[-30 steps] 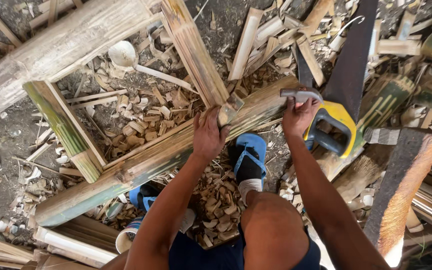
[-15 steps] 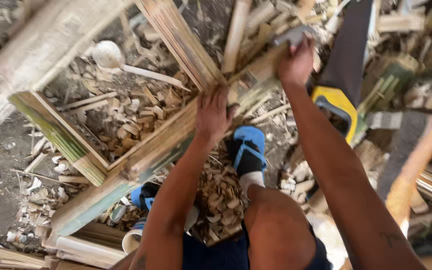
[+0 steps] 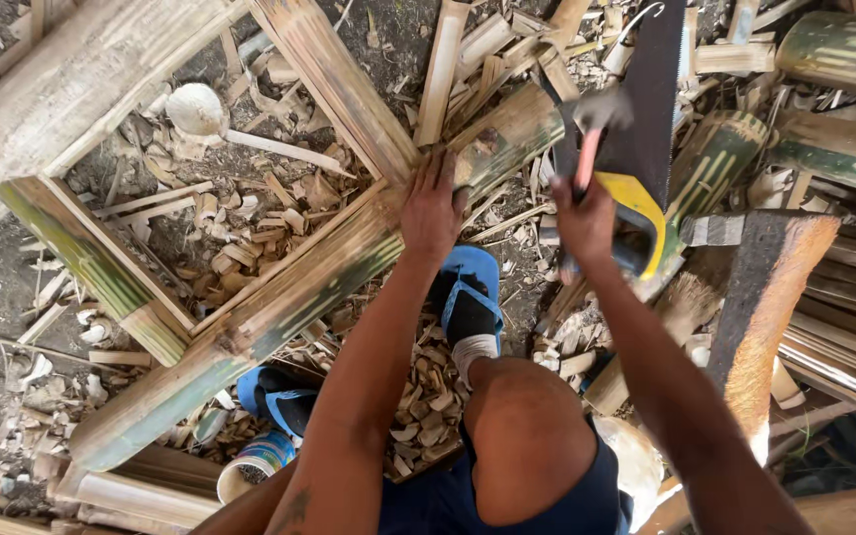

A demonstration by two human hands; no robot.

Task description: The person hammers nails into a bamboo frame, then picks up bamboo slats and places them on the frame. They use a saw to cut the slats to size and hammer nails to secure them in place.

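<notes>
Keep your left hand (image 3: 433, 213) pressed flat on the long green split bamboo pole (image 3: 279, 307); your right hand (image 3: 585, 220), beside it, grips the red-handled hammer (image 3: 587, 149) firmly.

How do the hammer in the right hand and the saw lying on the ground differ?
The hammer is gripped by the right hand and raised over the bamboo frame; the saw lies loose on the scraps. The hammer has a small dark head on a reddish handle; the saw has a broad dark blade and a yellow handle. Both are hand tools beside the left hand.
</notes>
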